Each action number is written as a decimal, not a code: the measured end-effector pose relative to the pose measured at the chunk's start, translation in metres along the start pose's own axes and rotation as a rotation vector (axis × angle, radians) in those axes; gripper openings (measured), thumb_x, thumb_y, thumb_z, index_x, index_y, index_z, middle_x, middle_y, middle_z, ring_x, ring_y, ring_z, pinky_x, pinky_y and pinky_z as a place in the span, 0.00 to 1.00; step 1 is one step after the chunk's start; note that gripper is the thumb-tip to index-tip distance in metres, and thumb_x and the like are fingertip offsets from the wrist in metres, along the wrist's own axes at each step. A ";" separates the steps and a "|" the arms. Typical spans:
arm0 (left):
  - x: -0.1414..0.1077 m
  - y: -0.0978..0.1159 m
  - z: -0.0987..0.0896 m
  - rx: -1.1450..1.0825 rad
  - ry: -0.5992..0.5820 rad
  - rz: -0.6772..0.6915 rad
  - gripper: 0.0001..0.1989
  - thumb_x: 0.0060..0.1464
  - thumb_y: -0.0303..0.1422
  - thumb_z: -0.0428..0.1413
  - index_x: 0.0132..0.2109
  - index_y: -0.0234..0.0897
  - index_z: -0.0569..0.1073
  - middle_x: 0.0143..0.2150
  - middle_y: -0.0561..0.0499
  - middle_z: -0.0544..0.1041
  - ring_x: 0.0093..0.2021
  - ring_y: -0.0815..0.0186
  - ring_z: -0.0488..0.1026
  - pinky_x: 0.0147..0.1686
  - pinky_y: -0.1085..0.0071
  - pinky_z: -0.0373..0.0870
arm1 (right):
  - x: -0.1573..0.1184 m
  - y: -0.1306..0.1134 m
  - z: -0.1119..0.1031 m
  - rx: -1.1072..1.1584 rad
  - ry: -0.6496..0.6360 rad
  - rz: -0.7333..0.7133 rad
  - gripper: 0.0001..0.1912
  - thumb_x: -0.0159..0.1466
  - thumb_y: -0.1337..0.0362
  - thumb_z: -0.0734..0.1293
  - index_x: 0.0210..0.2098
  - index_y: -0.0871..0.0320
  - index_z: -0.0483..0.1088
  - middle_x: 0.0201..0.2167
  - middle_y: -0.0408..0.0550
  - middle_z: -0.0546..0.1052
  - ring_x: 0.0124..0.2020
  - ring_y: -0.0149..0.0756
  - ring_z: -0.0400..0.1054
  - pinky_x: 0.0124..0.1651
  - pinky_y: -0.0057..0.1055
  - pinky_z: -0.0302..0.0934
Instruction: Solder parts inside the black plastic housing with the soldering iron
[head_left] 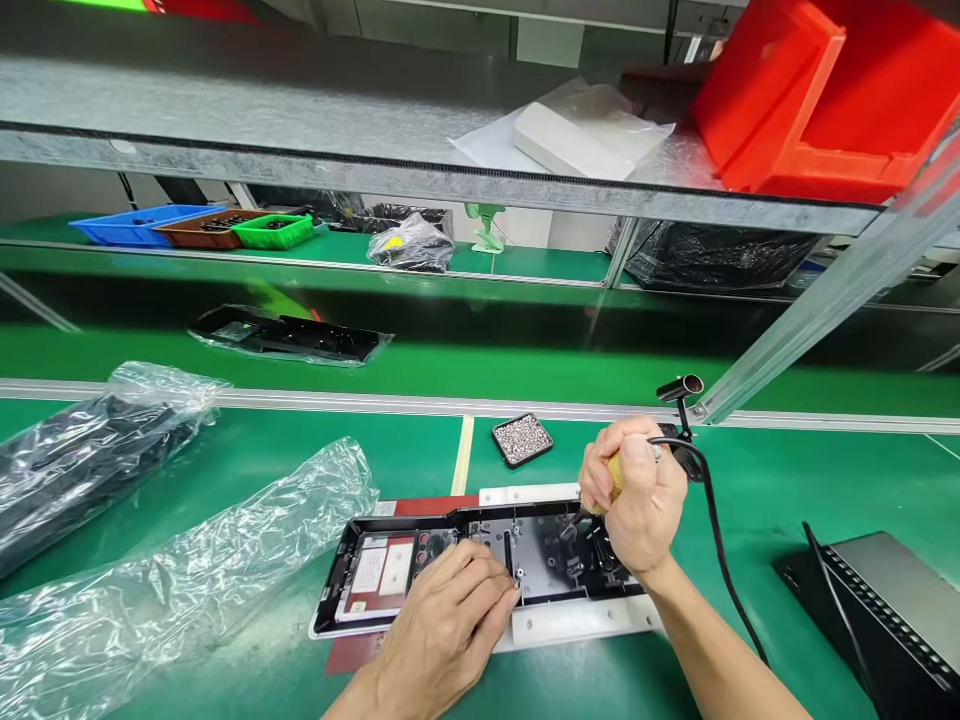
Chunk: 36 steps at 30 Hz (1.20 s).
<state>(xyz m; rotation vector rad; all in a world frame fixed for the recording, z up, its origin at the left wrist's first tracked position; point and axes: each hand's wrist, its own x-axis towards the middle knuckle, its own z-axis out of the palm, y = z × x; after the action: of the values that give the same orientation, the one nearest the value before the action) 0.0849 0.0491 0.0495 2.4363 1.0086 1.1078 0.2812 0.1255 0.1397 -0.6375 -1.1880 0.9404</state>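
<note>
Green bench (420, 440), clear bag (217, 545) beside casing (541, 565), right hand (642, 498) gripping tool (615, 472), left hand (448, 622) curled, grip unclear

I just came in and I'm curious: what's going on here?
Someone is working on a long black case. The right hand grips a yellow-handled tool, its tip pointing down into the case; whether it touches is hard to tell. The left hand is on the case. A small tray of tiny silvery bits sits just behind, and a clear bag lies to the left.
</note>
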 end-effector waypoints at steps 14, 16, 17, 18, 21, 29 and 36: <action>-0.001 0.001 -0.001 0.009 0.005 -0.004 0.06 0.67 0.20 0.53 0.44 0.34 0.72 0.40 0.48 0.78 0.42 0.61 0.70 0.44 0.60 0.71 | 0.000 -0.002 0.002 -0.017 0.024 -0.002 0.16 0.74 0.54 0.63 0.33 0.56 0.63 0.18 0.36 0.60 0.16 0.24 0.52 0.16 0.21 0.50; 0.000 0.002 -0.002 0.014 0.001 -0.007 0.06 0.67 0.21 0.53 0.44 0.34 0.72 0.40 0.48 0.78 0.42 0.61 0.70 0.44 0.60 0.72 | 0.001 -0.003 0.003 -0.008 0.034 0.006 0.16 0.73 0.54 0.63 0.33 0.56 0.63 0.18 0.35 0.59 0.16 0.24 0.52 0.16 0.21 0.50; 0.000 0.003 -0.002 0.016 -0.001 -0.009 0.06 0.67 0.21 0.53 0.44 0.34 0.72 0.40 0.48 0.78 0.41 0.61 0.70 0.44 0.60 0.72 | 0.001 -0.003 0.004 -0.004 0.040 0.011 0.16 0.73 0.54 0.64 0.33 0.56 0.63 0.18 0.35 0.59 0.16 0.24 0.52 0.16 0.21 0.50; 0.001 0.003 -0.002 0.015 -0.001 -0.012 0.06 0.67 0.21 0.53 0.44 0.34 0.72 0.40 0.48 0.78 0.41 0.61 0.70 0.44 0.60 0.72 | 0.001 -0.003 0.004 -0.003 0.044 0.013 0.16 0.73 0.54 0.64 0.32 0.56 0.63 0.18 0.35 0.59 0.16 0.24 0.52 0.16 0.21 0.50; 0.001 0.004 -0.003 0.012 -0.001 -0.012 0.06 0.67 0.21 0.53 0.44 0.34 0.72 0.40 0.48 0.78 0.41 0.61 0.71 0.44 0.59 0.71 | 0.002 -0.003 0.005 -0.002 0.048 0.010 0.16 0.72 0.54 0.65 0.32 0.56 0.64 0.17 0.35 0.59 0.16 0.24 0.52 0.16 0.21 0.50; 0.001 0.003 -0.002 0.008 -0.001 -0.017 0.06 0.67 0.21 0.54 0.45 0.34 0.73 0.40 0.48 0.78 0.42 0.61 0.70 0.43 0.60 0.71 | 0.003 -0.004 0.005 0.001 0.050 0.004 0.15 0.73 0.55 0.64 0.32 0.56 0.64 0.17 0.35 0.59 0.15 0.24 0.52 0.16 0.21 0.49; 0.001 0.004 -0.003 0.009 -0.003 -0.014 0.07 0.68 0.21 0.53 0.46 0.35 0.74 0.40 0.48 0.78 0.42 0.61 0.71 0.44 0.60 0.71 | 0.004 -0.003 0.005 -0.002 0.053 0.007 0.16 0.73 0.54 0.65 0.33 0.56 0.64 0.17 0.35 0.60 0.15 0.24 0.52 0.16 0.21 0.50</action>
<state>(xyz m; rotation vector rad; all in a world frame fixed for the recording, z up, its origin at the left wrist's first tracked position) 0.0845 0.0469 0.0538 2.4328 1.0305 1.0972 0.2777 0.1275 0.1456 -0.6649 -1.1405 0.9228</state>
